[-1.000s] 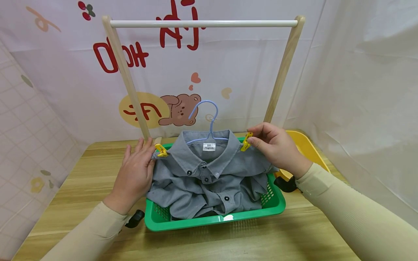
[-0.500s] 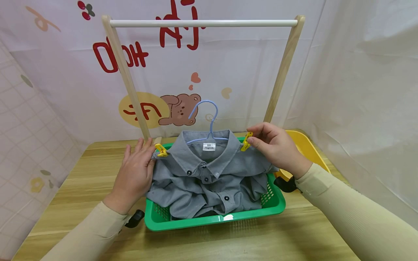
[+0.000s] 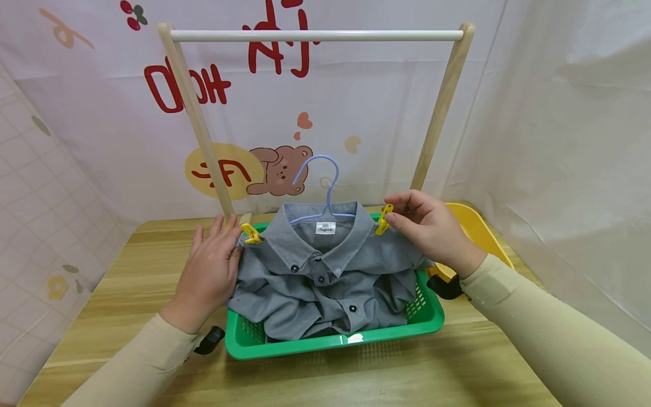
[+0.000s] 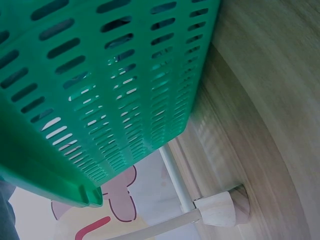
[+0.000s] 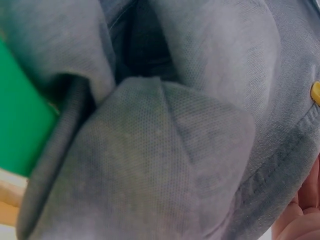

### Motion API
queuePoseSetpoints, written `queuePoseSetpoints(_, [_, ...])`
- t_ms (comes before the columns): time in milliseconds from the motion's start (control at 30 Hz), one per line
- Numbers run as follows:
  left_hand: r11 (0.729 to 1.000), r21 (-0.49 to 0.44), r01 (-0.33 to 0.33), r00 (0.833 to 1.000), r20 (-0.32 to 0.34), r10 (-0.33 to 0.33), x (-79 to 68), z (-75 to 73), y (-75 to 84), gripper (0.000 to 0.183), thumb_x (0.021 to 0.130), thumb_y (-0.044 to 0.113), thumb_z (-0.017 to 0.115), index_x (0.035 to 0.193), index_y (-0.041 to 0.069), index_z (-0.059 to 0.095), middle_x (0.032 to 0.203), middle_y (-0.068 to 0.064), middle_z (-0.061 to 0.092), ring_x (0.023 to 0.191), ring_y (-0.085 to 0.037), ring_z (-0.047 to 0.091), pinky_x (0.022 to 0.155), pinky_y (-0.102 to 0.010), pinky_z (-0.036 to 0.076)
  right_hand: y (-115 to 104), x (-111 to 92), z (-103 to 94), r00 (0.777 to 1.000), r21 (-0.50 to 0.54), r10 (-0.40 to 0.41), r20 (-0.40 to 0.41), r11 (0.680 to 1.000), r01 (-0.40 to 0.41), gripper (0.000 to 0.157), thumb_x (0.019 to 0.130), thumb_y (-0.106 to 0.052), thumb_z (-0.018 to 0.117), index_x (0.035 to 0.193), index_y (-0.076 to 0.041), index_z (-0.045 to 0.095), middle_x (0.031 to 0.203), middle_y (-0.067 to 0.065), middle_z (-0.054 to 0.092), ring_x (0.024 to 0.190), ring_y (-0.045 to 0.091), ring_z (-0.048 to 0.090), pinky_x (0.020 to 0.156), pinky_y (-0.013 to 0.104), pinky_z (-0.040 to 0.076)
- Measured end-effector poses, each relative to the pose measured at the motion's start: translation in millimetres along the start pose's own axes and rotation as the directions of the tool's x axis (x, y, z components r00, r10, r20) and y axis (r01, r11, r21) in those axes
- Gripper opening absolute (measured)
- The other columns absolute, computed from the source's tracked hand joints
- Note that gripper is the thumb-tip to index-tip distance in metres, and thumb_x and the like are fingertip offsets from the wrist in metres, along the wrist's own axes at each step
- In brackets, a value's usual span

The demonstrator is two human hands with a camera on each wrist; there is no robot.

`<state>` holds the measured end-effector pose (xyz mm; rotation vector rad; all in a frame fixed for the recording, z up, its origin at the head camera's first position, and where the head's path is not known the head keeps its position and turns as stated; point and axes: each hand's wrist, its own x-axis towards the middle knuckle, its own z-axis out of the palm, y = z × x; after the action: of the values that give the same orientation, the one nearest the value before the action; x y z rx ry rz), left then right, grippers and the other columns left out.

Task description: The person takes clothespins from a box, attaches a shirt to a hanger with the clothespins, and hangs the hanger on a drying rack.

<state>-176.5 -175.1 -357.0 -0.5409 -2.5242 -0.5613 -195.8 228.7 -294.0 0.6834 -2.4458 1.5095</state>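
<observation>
A grey button-up shirt (image 3: 325, 282) lies bunched in a green basket (image 3: 335, 342), its collar upright at the back. The hook of a blue hanger (image 3: 331, 189) rises out of the collar. One yellow clothespin (image 3: 251, 234) is clipped at the shirt's left shoulder, another yellow clothespin (image 3: 383, 220) at the right shoulder. My left hand (image 3: 211, 271) rests at the left shoulder's edge with fingers straight, beside the first clothespin. Thumb and index finger of my right hand (image 3: 432, 229) pinch the second one. In the right wrist view, cloth hides most of that hand (image 5: 300, 215).
Behind the basket stands a rack with wooden posts (image 3: 441, 107) and a white top bar (image 3: 315, 36). A yellow tray (image 3: 470, 223) sits at the right, partly behind my right arm. Everything stands on a wooden table (image 3: 137, 271), against a printed cloth backdrop (image 3: 386, 113).
</observation>
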Motion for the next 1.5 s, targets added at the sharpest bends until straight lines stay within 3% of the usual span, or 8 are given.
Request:
queuePoseSetpoints(667, [1.000, -0.006, 0.006, 1.000, 0.008, -0.006, -0.3, -0.8, 1.2, 0.040, 0.107, 0.007, 0.053, 0.144, -0.005, 0.058, 0.158, -0.028, 0.049, 0.151, -0.052, 0.040, 0.123, -0.074, 0.019, 0, -5, -2.3, 1.000, 0.052, -0.018, -0.007, 0.998, 0.019, 0.027, 0.106, -0.004, 0.057, 0.130, 0.008, 0.061, 0.117, -0.003, 0.068, 0.099, 0.008, 0.066, 0.088, 0.014, 0.056])
queuePoseSetpoints(1033, [1.000, -0.008, 0.012, 1.000, 0.012, -0.012, -0.6, -0.3, 0.8, 0.041, 0.106, 0.006, 0.053, 0.145, -0.005, 0.058, 0.158, -0.027, 0.048, 0.151, -0.052, 0.039, 0.124, -0.074, 0.017, 4, -7, -7.1, 1.000, 0.029, 0.013, -0.007, 1.000, -0.013, 0.029, 0.110, -0.010, 0.051, 0.132, 0.007, 0.059, 0.120, -0.005, 0.066, 0.104, 0.009, 0.067, 0.092, 0.015, 0.056])
queuePoseSetpoints(1200, [1.000, -0.003, 0.009, 1.000, 0.007, -0.009, 0.0, 0.6, 0.6, 0.041, 0.106, 0.006, 0.054, 0.144, -0.006, 0.058, 0.158, -0.027, 0.049, 0.151, -0.052, 0.040, 0.123, -0.075, 0.019, 4, -9, -8.7, 1.000, 0.031, 0.025, -0.010, 0.999, -0.025, 0.030, 0.112, -0.012, 0.048, 0.132, 0.007, 0.060, 0.126, 0.005, 0.066, 0.108, 0.010, 0.068, 0.096, 0.017, 0.057])
queuePoseSetpoints(1333, [1.000, 0.001, 0.009, 1.000, 0.007, -0.009, -0.3, 0.1, 1.0, 0.040, 0.106, 0.006, 0.053, 0.144, -0.006, 0.058, 0.158, -0.028, 0.049, 0.151, -0.052, 0.040, 0.122, -0.076, 0.020, 7, -10, -10.6, 0.999, -0.028, 0.038, 0.004, 0.999, -0.038, 0.030, 0.112, -0.013, 0.047, 0.132, 0.005, 0.061, 0.133, 0.019, 0.065, 0.111, 0.014, 0.068, 0.095, 0.014, 0.055])
queuePoseSetpoints(1500, [1.000, 0.001, 0.012, 1.000, 0.004, -0.012, -0.7, -0.1, 1.4, 0.040, 0.105, 0.005, 0.054, 0.144, -0.006, 0.058, 0.157, -0.028, 0.049, 0.151, -0.052, 0.040, 0.122, -0.075, 0.020, 14, -10, -12.9, 0.996, -0.140, 0.074, 0.055, 0.988, -0.066, 0.032, 0.112, -0.017, 0.050, 0.137, 0.001, 0.060, 0.137, 0.016, 0.066, 0.116, 0.018, 0.066, 0.094, 0.008, 0.050])
